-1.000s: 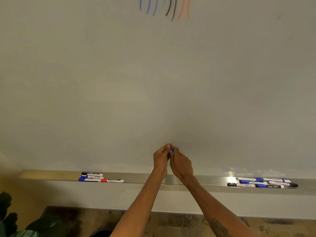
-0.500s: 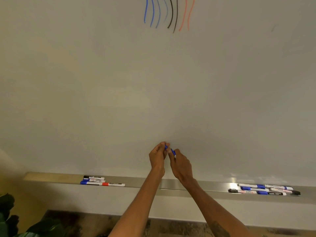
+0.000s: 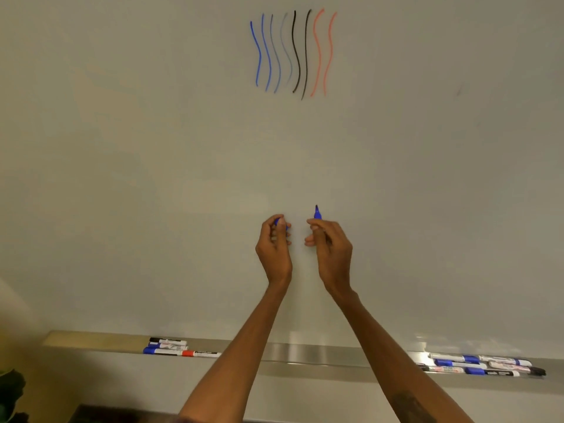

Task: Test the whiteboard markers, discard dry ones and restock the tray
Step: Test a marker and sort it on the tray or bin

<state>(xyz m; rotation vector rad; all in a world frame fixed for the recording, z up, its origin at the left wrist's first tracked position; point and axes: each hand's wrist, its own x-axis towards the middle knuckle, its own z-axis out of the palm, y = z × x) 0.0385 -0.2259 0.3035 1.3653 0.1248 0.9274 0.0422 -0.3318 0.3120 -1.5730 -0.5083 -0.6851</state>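
Observation:
My right hand [image 3: 331, 251] grips an uncapped blue marker [image 3: 317, 213], its tip pointing up, just in front of the whiteboard [image 3: 152, 178]. A short way to its left, my left hand [image 3: 274, 242] pinches the blue cap [image 3: 277, 222] in curled fingers. Several wavy test lines [image 3: 293, 54] in blue, black and red sit high on the board. The metal tray [image 3: 305, 357] runs along the board's bottom edge. It holds several markers at the left [image 3: 178, 348] and several at the right [image 3: 485, 365].
A dark plant [image 3: 10, 395] shows at the lower left corner. Below the tray lie a pale wall strip and a patterned floor [image 3: 91, 415].
My hands have risen along the board and parted. The cap came off the blue marker: the left hand keeps the cap, the right hand has turned the marker tip up.

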